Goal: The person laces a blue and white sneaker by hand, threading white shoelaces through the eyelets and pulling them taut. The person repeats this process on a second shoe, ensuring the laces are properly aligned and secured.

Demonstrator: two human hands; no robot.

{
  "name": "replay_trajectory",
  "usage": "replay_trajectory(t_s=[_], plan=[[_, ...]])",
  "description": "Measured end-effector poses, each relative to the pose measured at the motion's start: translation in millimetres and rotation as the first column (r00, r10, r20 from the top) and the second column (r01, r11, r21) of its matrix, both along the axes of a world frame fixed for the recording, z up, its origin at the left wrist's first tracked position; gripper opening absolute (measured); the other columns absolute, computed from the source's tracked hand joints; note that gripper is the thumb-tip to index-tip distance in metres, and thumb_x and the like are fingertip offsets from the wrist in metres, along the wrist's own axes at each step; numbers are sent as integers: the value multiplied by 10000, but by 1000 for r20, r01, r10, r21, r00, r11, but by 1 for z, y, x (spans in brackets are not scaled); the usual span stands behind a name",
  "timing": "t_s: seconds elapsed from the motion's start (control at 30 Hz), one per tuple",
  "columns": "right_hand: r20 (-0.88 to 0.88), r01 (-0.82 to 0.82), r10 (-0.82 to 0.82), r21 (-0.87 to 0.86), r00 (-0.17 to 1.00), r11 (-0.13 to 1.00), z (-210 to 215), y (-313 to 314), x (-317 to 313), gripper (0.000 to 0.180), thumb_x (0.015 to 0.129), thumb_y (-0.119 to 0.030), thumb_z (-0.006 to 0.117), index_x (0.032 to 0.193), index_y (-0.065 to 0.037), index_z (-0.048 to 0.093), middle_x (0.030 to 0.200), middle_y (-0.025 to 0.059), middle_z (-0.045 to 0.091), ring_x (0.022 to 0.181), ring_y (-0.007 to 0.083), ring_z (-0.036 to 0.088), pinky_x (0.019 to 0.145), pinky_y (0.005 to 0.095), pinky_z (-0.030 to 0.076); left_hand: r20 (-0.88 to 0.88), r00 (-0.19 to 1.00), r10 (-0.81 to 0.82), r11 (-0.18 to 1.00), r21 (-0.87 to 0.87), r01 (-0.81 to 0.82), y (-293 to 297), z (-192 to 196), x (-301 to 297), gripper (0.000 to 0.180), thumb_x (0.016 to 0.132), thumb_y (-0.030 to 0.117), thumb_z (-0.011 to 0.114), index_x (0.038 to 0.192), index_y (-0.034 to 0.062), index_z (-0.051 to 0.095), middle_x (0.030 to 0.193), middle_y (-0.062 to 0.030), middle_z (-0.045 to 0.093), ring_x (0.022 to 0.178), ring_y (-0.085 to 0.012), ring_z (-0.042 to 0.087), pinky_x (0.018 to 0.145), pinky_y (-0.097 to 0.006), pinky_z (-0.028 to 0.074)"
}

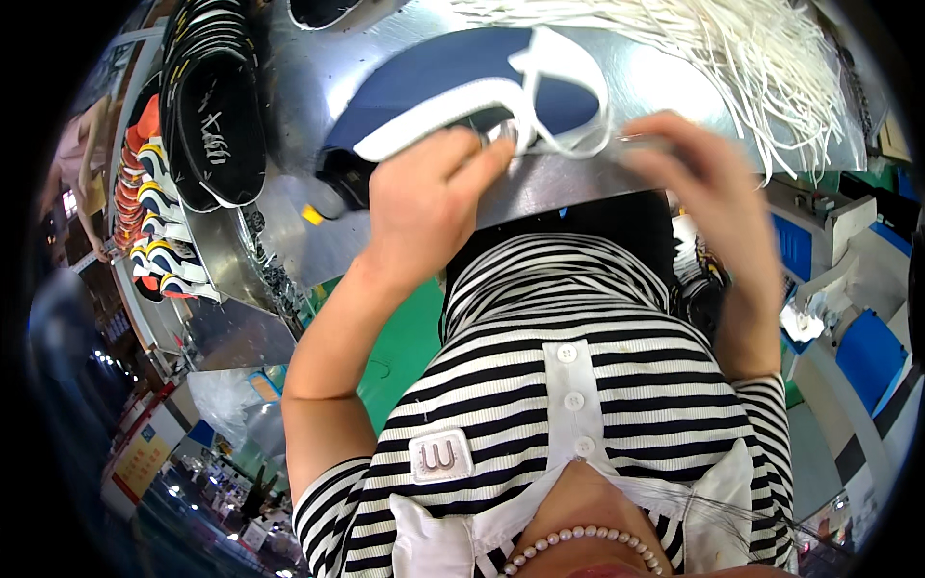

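A navy blue shoe upper [424, 82] with a white edge strip lies on the metal tabletop, its dark end toward the left. My left hand [424, 193] is closed on its near side, thumb and fingers pinching by the white strip. From that spot a white shoelace [599, 91] loops up over the upper and back down. To the right of the loop, my right hand [708, 173] is raised near the table edge. Motion smears its fingers, so whether the lace's end is between them cannot be made out.
Many loose white laces [674, 29] spread across the back right of the metal table [568, 183]. Stacked black shoe uppers [217, 135] stand at the left, beside a row of white, navy and orange ones [164, 222]. A blue chair [867, 361] is at the right.
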State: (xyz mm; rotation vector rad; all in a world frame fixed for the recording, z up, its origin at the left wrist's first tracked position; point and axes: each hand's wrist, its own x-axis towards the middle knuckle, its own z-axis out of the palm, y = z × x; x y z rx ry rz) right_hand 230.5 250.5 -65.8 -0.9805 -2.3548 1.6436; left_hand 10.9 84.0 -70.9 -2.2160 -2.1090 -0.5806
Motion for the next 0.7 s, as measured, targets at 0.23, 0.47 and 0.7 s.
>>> replay_trajectory(t_s=[0.23,0.47,0.7], plan=[[-390,80,-207,-318,897,945,-33,54,-38,238,945,-284,655,1082,-89,662,826,-91,576,596,-17,288,533,169,184,85,980,-179,981,86,171,15,0,-7,251,731,59,668,965,123,733,757,-20,586,636,-209,603,542,-339,483],[-70,164,-164,-15,984,986,-32,31,14,192,888,-107,686,1043,5,665,895,36,671,870,117,618,825,260,464,155,988,0,999,36,-6,14,3,-38,257,794,-20,635,1021,66,720,778,-74,605,683,-261,615,596,-356,486],[-153,341,-400,-310,903,888,-27,25,-42,380,865,-140,728,1164,-65,507,1116,81,654,863,76,575,724,214,431,314,949,-15,998,-58,35,34,0,-29,246,873,75,644,1114,51,688,914,-99,666,799,-286,649,713,-346,527]])
